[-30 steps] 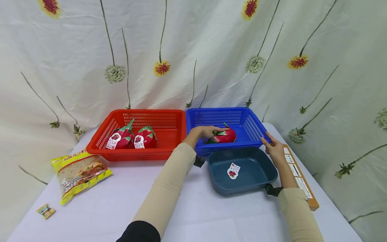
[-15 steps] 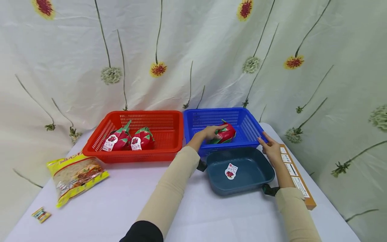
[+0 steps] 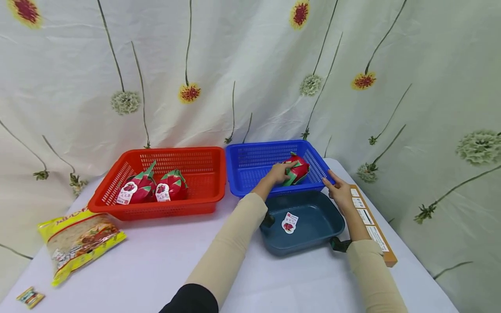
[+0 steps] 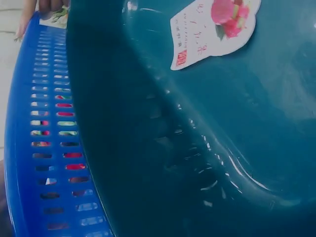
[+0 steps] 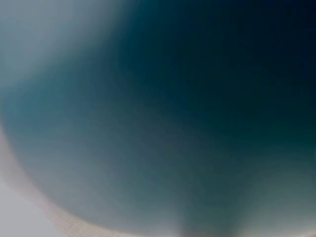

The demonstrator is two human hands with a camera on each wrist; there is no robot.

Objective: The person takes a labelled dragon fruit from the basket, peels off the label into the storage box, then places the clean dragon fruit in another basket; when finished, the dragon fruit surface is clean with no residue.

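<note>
Head view: my left hand [image 3: 278, 173] grips the fruit [image 3: 300, 171], now shifted rightward within the blue basket [image 3: 256, 155]; my right hand [image 3: 341, 194] holds its corner, likely steadying it.

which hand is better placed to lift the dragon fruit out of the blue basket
Probably the left hand: it touches the fruit, while the right hand is at the rim of the basket, apart from the fruit.

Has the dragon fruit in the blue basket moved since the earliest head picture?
Yes: against the blue basket, the dragon fruit has shifted toward the right end.
</note>
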